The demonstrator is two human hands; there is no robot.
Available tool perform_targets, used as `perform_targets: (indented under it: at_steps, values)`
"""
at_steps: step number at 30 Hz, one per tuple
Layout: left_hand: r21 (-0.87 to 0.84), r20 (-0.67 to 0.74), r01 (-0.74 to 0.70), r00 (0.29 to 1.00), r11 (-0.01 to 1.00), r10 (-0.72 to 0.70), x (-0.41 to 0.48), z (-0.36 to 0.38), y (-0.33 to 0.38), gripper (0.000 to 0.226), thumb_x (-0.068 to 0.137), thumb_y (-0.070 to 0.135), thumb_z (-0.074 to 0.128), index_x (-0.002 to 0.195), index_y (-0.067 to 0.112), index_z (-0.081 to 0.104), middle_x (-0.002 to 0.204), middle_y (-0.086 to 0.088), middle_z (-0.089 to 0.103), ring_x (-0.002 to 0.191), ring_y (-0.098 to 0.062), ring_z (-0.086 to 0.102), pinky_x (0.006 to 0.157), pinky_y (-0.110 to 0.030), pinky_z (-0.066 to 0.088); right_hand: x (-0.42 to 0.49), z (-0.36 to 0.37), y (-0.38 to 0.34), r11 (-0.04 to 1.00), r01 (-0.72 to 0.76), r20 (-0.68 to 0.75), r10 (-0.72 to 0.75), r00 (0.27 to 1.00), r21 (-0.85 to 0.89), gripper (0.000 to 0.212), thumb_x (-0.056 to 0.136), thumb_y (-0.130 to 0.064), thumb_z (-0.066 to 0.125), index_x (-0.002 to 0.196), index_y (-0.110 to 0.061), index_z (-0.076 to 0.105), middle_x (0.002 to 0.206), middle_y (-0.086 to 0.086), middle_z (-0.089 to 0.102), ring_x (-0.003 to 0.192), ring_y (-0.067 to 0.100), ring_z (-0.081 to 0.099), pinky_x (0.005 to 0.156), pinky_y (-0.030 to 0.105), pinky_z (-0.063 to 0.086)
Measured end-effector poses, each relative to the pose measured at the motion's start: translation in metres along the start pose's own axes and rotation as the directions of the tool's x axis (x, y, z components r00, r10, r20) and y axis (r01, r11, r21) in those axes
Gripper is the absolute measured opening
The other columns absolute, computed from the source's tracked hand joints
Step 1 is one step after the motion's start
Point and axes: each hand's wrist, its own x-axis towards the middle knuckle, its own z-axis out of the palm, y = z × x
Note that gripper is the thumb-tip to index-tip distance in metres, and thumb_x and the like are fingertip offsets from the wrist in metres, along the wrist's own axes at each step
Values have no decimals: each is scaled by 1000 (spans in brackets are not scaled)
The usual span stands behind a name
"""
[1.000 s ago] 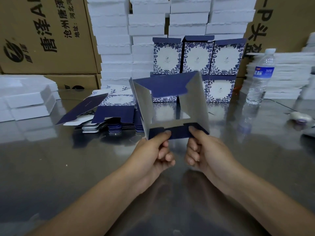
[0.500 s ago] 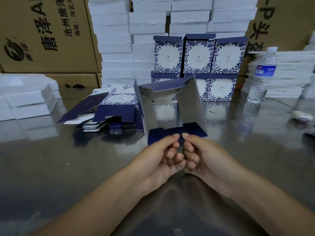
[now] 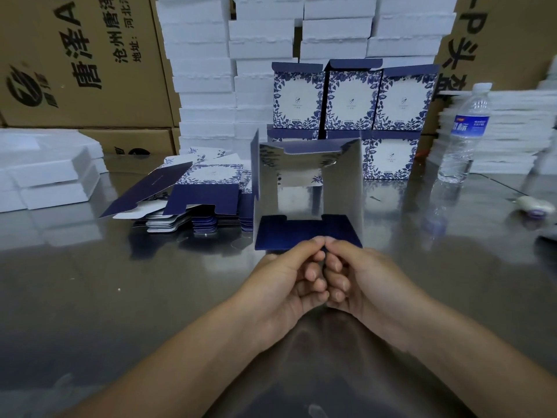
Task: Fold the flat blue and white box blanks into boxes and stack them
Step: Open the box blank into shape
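navy card sits under both your thumbs: your left hand (image 3: 287,279) and right hand (image 3: 363,276), knuckles touching, each pinch the near bottom flap of the half-formed box (image 3: 307,176), held over the steel table (image 3: 90,282) straight ahead of you. it is opened into a square tube, but its flaps look unlocked, so i judge this one about midway. finished boxes (image 3: 351,101) stand stacked in two rows behind it. a thick pile of flat blanks (image 3: 208,188) waits to its left, so plenty remains. the tube's open end faces you and its long axis runs away from you, towards the stack.
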Motion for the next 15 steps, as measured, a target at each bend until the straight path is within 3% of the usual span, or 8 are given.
perform_targets:
  at_steps: [5, 7, 9, 11, 15]
  values:
    - [-60, -40, 23, 999, 998, -25, 1, -1, 1, 35, 86, 19, 63, 52, 13, 57, 37, 3, 38, 34, -7, 43, 41, -18, 45, 1, -4, -6, 998, 3, -45, -5, 999, -56, 56, 91, -42, 49, 40, -21, 49, 40, 1, 41, 40, 14, 43, 45, 21, 41]
    - [-66, -56, 29, 998, 997, -33, 3, -3, 3, 39, 85, 18, 64, 47, 14, 58, 35, 4, 36, 33, -7, 43, 40, -19, 45, 1, -7, -6, 973, 60, -157, -97, 983, -224, 57, 88, -50, 50, 40, -19, 48, 40, 1, 44, 40, 15, 45, 47, 23, 41]
    - [-62, -60, 38, 997, 997, -42, 4, -5, 4, 42, 85, 17, 63, 43, 15, 58, 34, 4, 35, 32, -7, 43, 40, -19, 46, 1, -12, -2, 821, 146, -258, -335, 906, -552, 53, 82, -59, 50, 49, -17, 45, 43, -2, 46, 45, 16, 48, 53, 29, 41]
    - [-35, -60, 68, 996, 997, -70, 3, -6, 5, 44, 86, 17, 63, 42, 15, 58, 34, 4, 35, 33, -7, 44, 41, -19, 47, 2, -17, 2, 615, 193, -275, -582, 765, -765, 42, 77, -60, 51, 68, -20, 43, 48, -5, 48, 52, 16, 51, 56, 34, 42]
    - [26, -70, 181, 981, 983, -178, 2, -8, 11, 38, 86, 22, 64, 50, 11, 61, 39, 2, 42, 35, -9, 50, 41, -20, 50, 7, -26, 6, 437, 301, -164, -755, 634, -848, 29, 81, -37, 58, 98, -33, 34, 58, -8, 50, 55, 6, 52, 53, 35, 43]
